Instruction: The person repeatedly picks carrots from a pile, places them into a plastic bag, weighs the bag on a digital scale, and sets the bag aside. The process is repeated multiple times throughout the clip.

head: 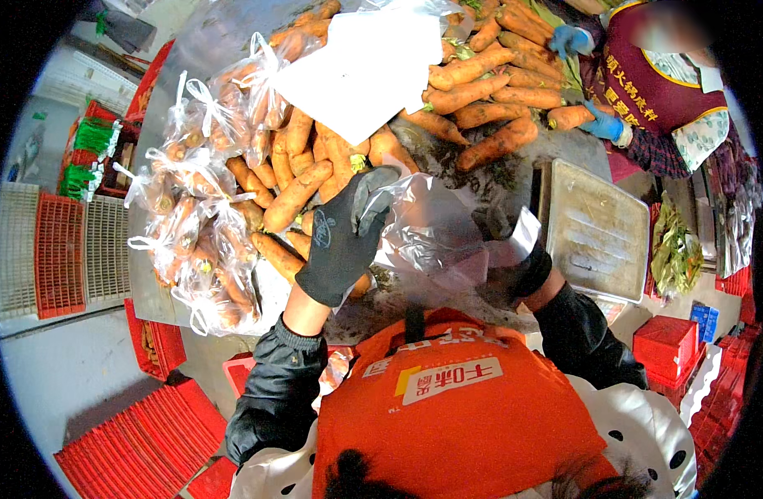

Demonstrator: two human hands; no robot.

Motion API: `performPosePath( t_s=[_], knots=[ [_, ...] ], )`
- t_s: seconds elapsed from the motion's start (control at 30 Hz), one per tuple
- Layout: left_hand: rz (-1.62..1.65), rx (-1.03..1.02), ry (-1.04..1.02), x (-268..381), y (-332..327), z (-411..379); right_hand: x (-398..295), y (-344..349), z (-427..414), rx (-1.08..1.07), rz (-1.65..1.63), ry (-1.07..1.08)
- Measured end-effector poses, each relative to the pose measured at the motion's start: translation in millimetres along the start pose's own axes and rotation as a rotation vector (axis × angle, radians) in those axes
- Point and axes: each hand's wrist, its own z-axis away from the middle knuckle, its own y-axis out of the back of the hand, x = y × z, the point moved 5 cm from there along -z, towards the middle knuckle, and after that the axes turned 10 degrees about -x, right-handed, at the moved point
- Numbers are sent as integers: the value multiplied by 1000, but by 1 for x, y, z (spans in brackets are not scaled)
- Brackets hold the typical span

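Note:
My left hand point(347, 234), in a black work glove, grips one side of a clear plastic bag point(428, 234) above the table. At the bag's other side is my right hand point(512, 262), also dark-gloved and partly blurred, closed on the plastic with a white strip point(526, 229) at its fingers. Whether the bag holds anything is unclear through the glare. Loose carrots point(300, 193) with soil on them lie just beyond my left hand. To the left are piled several knotted clear bags of carrots point(194, 231).
A co-worker's blue-gloved hand point(603, 121) holds a carrot point(570, 116) across the table; their other hand point(569, 40) is by the heap point(475, 81). White sheet-like glare point(369, 68) covers the middle. A metal tray point(597, 231) stands right. Red crates point(147, 436) sit lower left.

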Motion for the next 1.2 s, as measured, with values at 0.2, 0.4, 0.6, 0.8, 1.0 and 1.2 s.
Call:
performPosePath(
  t_s=[0.2,0.4,0.6,0.8,1.0,1.2],
  knots=[
    [-73,-99,-15,6,-12,-5,-8,14,-13,-117,-396,-1],
    [-218,68,-81,1,-2,-14,-15,18,-26,-184,148,171],
    [272,-134,216,7,-22,4,-28,26,-34,-25,52,-101],
    [699,-108,301,-20,-64,18,-32,-6,-16,96,-66,-17],
    [1493,199,464,-62,-28,36,68,23,24,122,-379,-474],
    [537,119,312,-63,-28,60,44,40,17,214,-192,-180]
  ],
)
